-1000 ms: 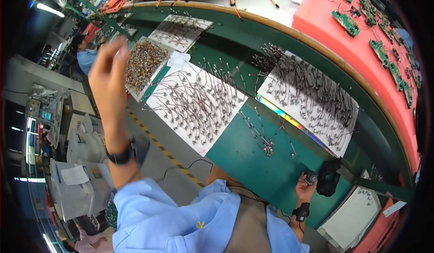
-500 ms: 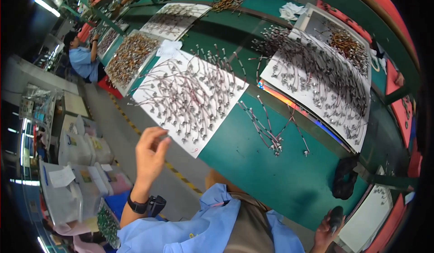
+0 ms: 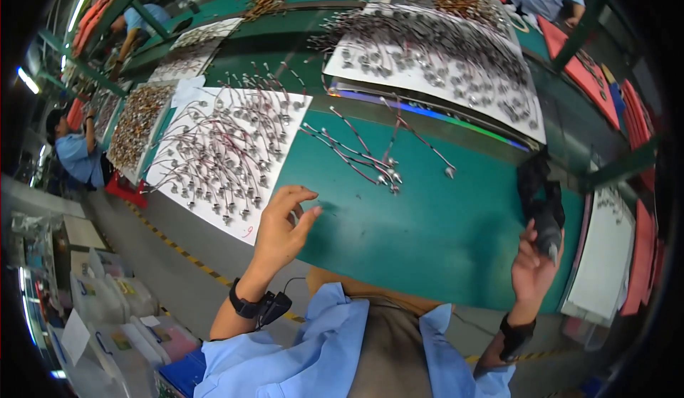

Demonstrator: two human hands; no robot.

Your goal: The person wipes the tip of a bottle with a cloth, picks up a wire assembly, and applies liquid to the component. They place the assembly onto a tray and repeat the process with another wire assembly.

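Note:
My left hand (image 3: 283, 226) hovers over the near edge of the green worktop (image 3: 427, 234), fingers curved and apart, with nothing in it. To its left, a white sheet (image 3: 235, 228) carries many small metal parts with thin dark-and-red wires (image 3: 221, 149). Beyond the hand, a loose cluster of the same wired parts (image 3: 388, 176) lies directly on the green surface. At the right, my right hand (image 3: 533, 273) is closed round a black handheld tool (image 3: 547, 236) with a silver pointed tip. Behind that tool is a bulky black object (image 3: 534, 177), whose kind I cannot make out.
A raised white board (image 3: 527, 124) full of wired parts stands at the back right. Green frame posts (image 3: 627, 163) rise at the right. Trays of brownish parts (image 3: 139, 124) and a co-worker (image 3: 77, 149) are at the left. Plastic bins (image 3: 117, 348) stand at lower left.
My view has turned right. My left hand has moved from beside the white sheet to over the green worktop. My right hand has risen with the black tool toward the bulky black object.

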